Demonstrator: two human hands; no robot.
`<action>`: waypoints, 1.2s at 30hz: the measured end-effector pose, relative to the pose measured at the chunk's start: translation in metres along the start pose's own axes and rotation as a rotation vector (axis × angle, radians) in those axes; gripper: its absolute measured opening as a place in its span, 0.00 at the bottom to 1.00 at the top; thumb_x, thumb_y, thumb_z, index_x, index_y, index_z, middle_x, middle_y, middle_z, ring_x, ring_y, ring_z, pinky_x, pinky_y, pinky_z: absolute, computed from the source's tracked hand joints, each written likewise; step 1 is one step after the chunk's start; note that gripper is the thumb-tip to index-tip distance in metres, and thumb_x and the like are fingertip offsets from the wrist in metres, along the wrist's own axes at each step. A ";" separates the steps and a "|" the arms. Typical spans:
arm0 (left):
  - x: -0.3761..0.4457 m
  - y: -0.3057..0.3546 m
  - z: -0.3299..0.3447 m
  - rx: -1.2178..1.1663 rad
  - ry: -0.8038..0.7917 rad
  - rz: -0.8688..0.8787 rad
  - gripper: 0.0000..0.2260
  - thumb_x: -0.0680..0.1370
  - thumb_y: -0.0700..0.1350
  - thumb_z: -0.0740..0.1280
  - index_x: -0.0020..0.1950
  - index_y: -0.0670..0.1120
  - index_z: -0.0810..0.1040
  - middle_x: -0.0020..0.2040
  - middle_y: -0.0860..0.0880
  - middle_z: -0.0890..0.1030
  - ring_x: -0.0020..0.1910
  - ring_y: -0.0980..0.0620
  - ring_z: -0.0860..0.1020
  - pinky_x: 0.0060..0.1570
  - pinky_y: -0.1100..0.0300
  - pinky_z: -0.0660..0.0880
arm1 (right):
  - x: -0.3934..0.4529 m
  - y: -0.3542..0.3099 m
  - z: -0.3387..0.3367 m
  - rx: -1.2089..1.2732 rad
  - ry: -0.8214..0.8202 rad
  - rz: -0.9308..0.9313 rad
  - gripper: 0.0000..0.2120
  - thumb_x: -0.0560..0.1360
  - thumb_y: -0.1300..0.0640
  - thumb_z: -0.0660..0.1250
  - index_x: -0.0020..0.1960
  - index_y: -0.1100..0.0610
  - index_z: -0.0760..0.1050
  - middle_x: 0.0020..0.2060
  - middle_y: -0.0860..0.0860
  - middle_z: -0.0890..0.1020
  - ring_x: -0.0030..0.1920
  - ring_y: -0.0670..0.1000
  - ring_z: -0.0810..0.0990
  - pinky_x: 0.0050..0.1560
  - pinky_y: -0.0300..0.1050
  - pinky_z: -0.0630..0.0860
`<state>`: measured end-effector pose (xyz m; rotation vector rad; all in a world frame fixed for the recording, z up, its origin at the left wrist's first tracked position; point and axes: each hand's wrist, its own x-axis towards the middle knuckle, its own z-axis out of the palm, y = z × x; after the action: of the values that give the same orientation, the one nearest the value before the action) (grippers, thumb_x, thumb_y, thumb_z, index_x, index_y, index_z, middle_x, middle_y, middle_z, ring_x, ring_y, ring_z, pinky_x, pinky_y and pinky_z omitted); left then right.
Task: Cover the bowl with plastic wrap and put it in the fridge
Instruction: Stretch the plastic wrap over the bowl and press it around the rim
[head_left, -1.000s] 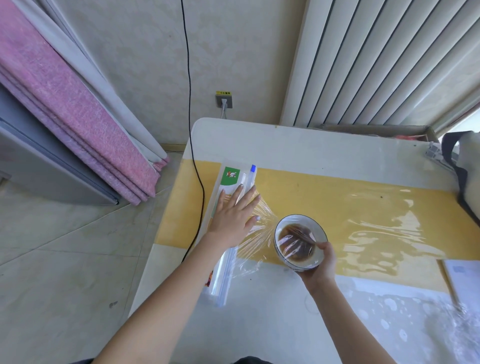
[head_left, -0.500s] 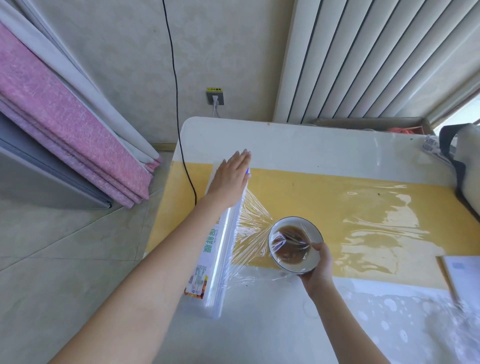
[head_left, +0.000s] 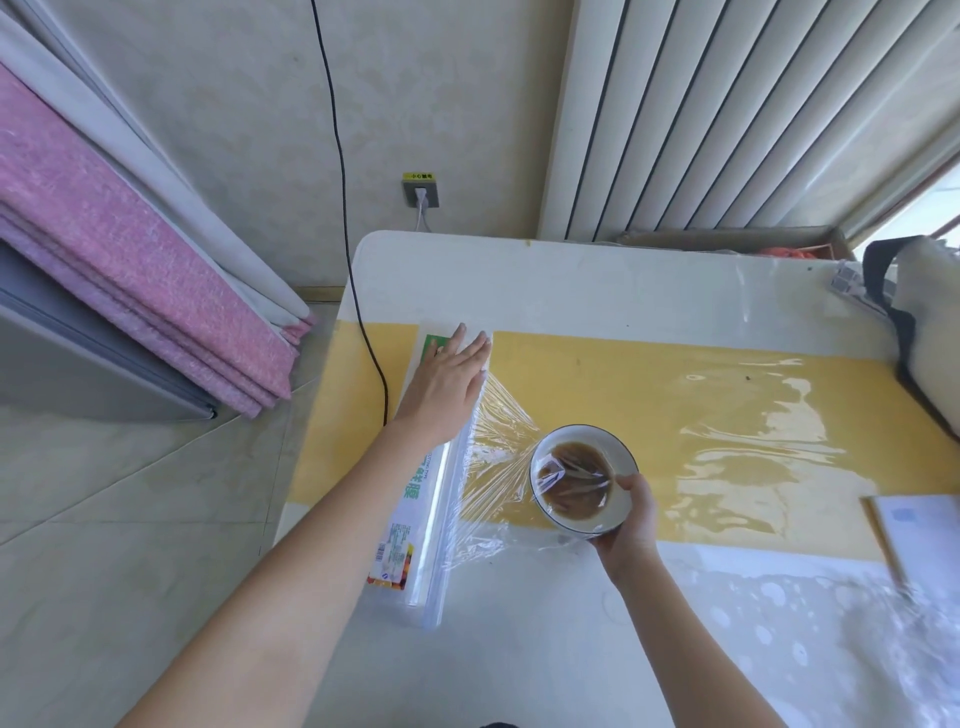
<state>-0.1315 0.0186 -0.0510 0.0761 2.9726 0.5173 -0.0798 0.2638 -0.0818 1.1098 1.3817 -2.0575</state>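
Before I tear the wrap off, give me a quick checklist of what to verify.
1. Left hand pressing flat on the far end of the wrap dispenser: ok.
2. Right hand has a grip on the bowl rim: ok.
3. Plastic wrap stretched from dispenser to bowl: ok.
4. Wrap covers the whole bowl mouth: cannot tell; the far rim looks bare.
5. Wrap already cut free: not ok, it is joined to the dispenser.

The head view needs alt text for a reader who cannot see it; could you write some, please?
A person's left hand presses flat on a plastic wrap dispenser while the right hand holds a bowl of brown liquid under the stretched film.
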 end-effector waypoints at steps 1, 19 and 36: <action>-0.008 0.000 0.002 0.015 0.016 0.019 0.20 0.83 0.45 0.49 0.76 0.44 0.59 0.76 0.49 0.61 0.77 0.48 0.51 0.75 0.48 0.49 | -0.001 0.000 0.000 -0.006 0.005 0.001 0.10 0.75 0.55 0.56 0.45 0.54 0.76 0.38 0.55 0.78 0.40 0.56 0.76 0.40 0.46 0.70; -0.153 0.015 0.041 -0.134 0.090 0.061 0.23 0.82 0.49 0.46 0.74 0.45 0.64 0.74 0.53 0.64 0.76 0.52 0.56 0.73 0.55 0.49 | -0.013 0.001 -0.023 0.069 -0.066 -0.032 0.14 0.73 0.53 0.57 0.55 0.54 0.75 0.45 0.56 0.79 0.44 0.58 0.78 0.38 0.49 0.77; -0.241 0.032 0.062 -0.156 0.127 0.026 0.21 0.81 0.46 0.49 0.75 0.48 0.63 0.74 0.57 0.62 0.76 0.53 0.58 0.74 0.58 0.48 | -0.034 -0.004 -0.033 0.055 -0.082 -0.058 0.15 0.68 0.50 0.59 0.51 0.54 0.77 0.47 0.56 0.79 0.45 0.59 0.78 0.48 0.54 0.73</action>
<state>0.1167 0.0524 -0.0707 0.0694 3.0442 0.7839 -0.0500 0.2923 -0.0583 1.0064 1.3394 -2.1688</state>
